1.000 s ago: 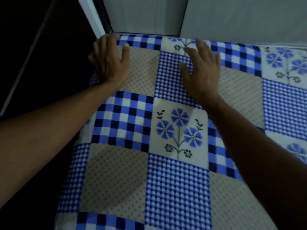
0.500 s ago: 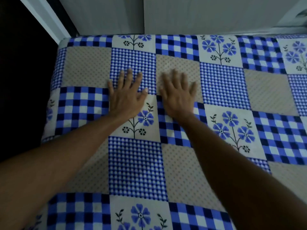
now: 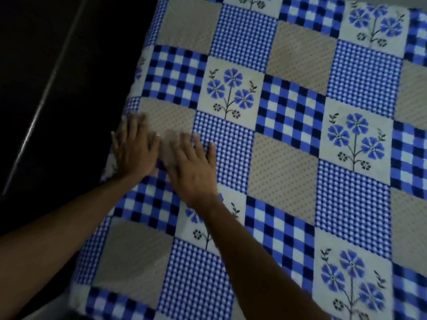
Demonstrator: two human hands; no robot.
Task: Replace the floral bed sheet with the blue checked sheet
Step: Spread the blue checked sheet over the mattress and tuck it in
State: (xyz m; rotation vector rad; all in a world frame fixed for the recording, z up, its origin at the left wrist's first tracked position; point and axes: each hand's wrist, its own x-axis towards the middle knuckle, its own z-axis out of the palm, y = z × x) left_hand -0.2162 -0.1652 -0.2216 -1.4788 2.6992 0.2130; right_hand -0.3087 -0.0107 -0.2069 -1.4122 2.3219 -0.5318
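Now, left hand (image 3: 135, 153): palm down and flat on the blue checked sheet (image 3: 288, 125), fingers straight and slightly spread, gripping nothing. The fingertips are blurred.
Right hand (image 3: 193, 167): also palm down and flat on the sheet, fingers straight and fanned, holding nothing.
Hands together: side by side, the right just beside the left. I cannot tell whether the thumbs touch.
Under the hands: the left hand lies at the sheet's side edge, its fingers reaching onto a beige dotted square. The right hand covers the meeting of a dotted square, a fine blue check and a bold blue check.
Sheet, lie: spread smooth, running on past the fingertips and far out to the right of the right hand. Its near part passes under both forearms.
Sheet, pattern: patchwork of bold blue check, fine blue check, beige dots, and white squares with blue flowers. One flower square sits just beyond the right hand's fingertips, another is partly hidden under the right wrist.
Sheet, edge: folds downward just outside the left hand.
Left of the left hand: a dark area (image 3: 46, 88), with one thin pale streak running slantwise through it. No detail shows there.
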